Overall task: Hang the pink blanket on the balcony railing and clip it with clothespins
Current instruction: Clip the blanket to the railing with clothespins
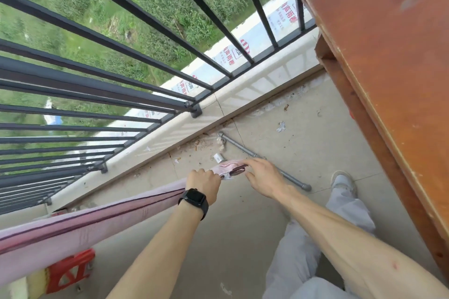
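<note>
over the beige tiled balcony floor [243, 226], gritty with scraps along the kerb, the pink blanket [97, 221] stretches taut from the lower left up to both hands, inboard of the black railing [97, 80] and not draped on it. left hand [202, 182], a black watch [194, 199] on its wrist, curls tight round the blanket's edge; right hand [263, 177] lies nearly flat, fingers straight on the blanket's end. a grey pipe [245, 150] lies on the tiles, a brown wooden table [388, 56] stands right, a red stool [70, 272] lower left.
</note>
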Demonstrator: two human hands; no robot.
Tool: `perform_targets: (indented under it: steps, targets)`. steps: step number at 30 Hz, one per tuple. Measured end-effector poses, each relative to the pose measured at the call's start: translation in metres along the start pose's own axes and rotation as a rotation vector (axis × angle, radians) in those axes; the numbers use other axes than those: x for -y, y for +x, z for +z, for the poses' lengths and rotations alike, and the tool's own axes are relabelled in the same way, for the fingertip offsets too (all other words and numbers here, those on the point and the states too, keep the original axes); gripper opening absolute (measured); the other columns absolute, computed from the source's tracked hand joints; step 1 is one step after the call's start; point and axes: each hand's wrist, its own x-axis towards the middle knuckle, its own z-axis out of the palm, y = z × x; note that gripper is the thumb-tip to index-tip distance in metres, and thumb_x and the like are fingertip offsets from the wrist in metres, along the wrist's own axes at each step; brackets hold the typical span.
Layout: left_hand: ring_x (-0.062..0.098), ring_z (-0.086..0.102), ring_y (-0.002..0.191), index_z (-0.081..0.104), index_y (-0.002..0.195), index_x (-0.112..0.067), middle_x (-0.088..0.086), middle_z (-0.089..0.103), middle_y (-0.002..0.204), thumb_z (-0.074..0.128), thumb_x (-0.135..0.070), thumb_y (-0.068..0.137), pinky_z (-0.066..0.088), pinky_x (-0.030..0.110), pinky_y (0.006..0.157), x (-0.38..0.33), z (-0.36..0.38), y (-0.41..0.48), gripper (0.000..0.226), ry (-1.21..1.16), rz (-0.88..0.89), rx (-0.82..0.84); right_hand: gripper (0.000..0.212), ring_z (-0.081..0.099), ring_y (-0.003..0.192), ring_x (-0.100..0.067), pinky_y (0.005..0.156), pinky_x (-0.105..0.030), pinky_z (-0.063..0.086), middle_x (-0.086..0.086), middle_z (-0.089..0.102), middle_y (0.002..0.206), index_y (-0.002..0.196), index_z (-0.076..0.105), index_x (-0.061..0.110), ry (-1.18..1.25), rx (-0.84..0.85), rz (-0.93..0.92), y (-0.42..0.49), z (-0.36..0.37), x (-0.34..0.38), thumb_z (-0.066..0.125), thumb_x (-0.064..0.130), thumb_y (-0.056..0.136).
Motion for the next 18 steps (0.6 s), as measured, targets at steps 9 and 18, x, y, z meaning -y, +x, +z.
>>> perform_targets:
  steps: [9, 18]
  targets:
    - [0.029, 0.057, 0.113, 0.062, 0.121, -0.025, 0.004, 0.066, 0.120, 0.045, -0.036, 0.093, 0.043, 0.038, 0.091, -0.042, -0.078, -0.070, 0.034, -0.484, 0.125, -0.388, 0.025, 0.056, 0.125, -0.026, 0.110, -0.040, 0.039, 0.000, 0.070, 0.121, 0.117, 0.072, 0.018, -0.251, -0.425, 0.027, -0.162, -0.117, 0.053, 0.057, 0.021, 0.097]
    - [0.024, 0.062, 0.109, 0.058, 0.129, -0.031, -0.002, 0.066, 0.122, 0.041, -0.041, 0.096, 0.044, 0.035, 0.087, -0.133, -0.178, -0.150, 0.038, -0.541, 0.502, -0.777, 0.028, 0.043, 0.139, -0.017, 0.115, -0.040, 0.033, 0.008, 0.065, 0.132, 0.121, 0.071, 0.025, -0.417, -0.912, 0.301, -0.365, -0.154, 0.092, 0.055, 0.029, 0.099]
